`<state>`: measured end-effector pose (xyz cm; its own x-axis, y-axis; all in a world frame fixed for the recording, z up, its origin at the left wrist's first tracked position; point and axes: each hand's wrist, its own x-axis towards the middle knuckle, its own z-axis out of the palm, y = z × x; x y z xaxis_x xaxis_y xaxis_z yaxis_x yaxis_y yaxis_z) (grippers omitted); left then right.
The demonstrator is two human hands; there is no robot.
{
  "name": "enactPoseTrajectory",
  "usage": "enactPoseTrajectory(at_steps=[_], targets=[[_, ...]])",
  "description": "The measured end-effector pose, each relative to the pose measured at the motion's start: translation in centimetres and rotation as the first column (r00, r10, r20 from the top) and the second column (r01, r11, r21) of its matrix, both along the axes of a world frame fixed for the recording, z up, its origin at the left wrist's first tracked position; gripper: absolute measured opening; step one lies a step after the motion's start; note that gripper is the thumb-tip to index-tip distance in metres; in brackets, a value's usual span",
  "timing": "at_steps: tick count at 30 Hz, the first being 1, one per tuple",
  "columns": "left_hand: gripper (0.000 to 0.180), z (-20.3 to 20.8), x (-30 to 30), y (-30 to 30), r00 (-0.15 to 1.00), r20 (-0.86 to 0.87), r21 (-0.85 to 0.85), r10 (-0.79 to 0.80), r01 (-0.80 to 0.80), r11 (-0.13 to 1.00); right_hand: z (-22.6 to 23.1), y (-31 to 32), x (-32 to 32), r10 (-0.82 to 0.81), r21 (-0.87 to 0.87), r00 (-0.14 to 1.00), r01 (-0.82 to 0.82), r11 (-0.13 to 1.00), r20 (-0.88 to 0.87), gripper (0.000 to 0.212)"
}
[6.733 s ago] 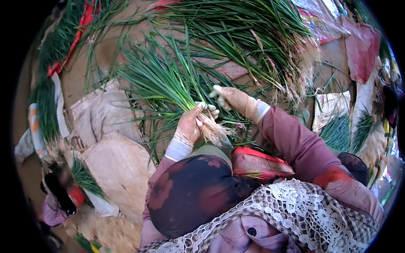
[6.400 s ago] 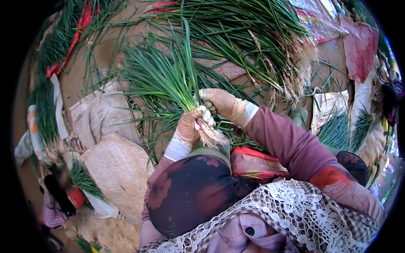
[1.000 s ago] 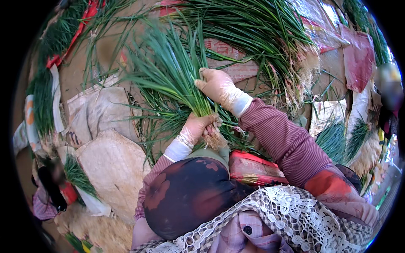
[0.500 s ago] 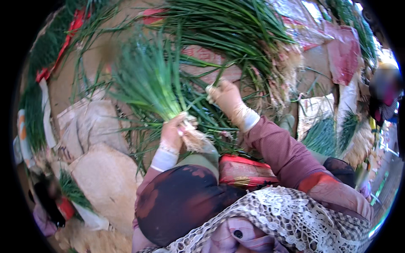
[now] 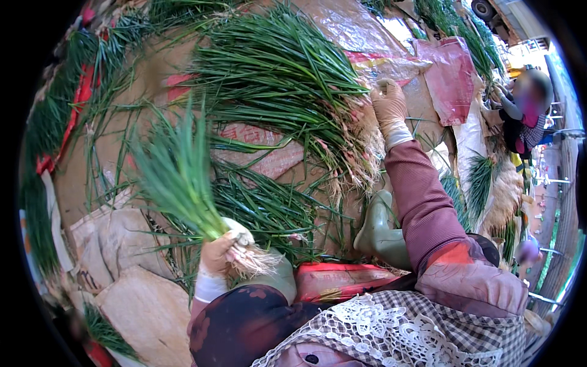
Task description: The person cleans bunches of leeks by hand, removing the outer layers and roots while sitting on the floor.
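Note:
My left hand (image 5: 215, 257), in a pale glove with a white cuff, is closed round the white stems of a bunch of spring onions (image 5: 180, 177). The bunch tilts up and left, its leaves blurred and its pale roots hanging beside my fingers. Farther off, my right hand (image 5: 390, 107), gloved too, has curled fingers at the root end of a large spring onion pile (image 5: 269, 67). Whatever is between those fingers, if anything, does not show. Loose spring onions (image 5: 263, 205) lie between my left hand and the pile.
A red package (image 5: 342, 281) lies by my green boot (image 5: 379, 226). Tan sacks (image 5: 147, 306) spread at the left, and a pink sheet (image 5: 449, 79) lies beyond my right hand. Another person (image 5: 529, 110) sits at the far right, near more spring onions (image 5: 480, 183).
My right hand has moved away from beside the held bunch, out to the pile's root end. My left hand, still gripping the bunch, is lower and farther left. The view has shifted.

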<state>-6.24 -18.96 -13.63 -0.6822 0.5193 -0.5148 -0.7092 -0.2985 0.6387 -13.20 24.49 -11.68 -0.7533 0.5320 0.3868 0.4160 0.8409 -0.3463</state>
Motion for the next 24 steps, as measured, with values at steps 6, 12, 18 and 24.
enactPoseTrajectory(at_steps=[6,12,18,24], targets=[[0.028,1.8,-3.2,1.9,0.973,-0.008,0.396,0.232,-0.210,0.894,1.2,-1.6,0.6,0.101,-0.237,0.956,-0.034,0.971,0.274,0.025],[0.019,-2.1,-1.9,3.6,0.926,0.323,0.224,0.196,-0.277,0.934,-2.1,-7.7,4.2,0.516,-0.487,0.850,-0.407,0.772,0.108,0.015],[0.010,-2.6,-0.8,1.8,0.921,0.293,0.135,0.257,-0.306,0.942,-3.0,-9.8,5.1,0.606,-0.634,0.674,-0.257,0.729,0.422,0.024],[0.012,-1.3,-0.6,1.7,0.973,-0.022,-0.060,0.231,-0.232,0.971,-4.8,-9.6,3.3,0.218,-0.858,0.968,-0.218,0.466,-0.128,0.007]])
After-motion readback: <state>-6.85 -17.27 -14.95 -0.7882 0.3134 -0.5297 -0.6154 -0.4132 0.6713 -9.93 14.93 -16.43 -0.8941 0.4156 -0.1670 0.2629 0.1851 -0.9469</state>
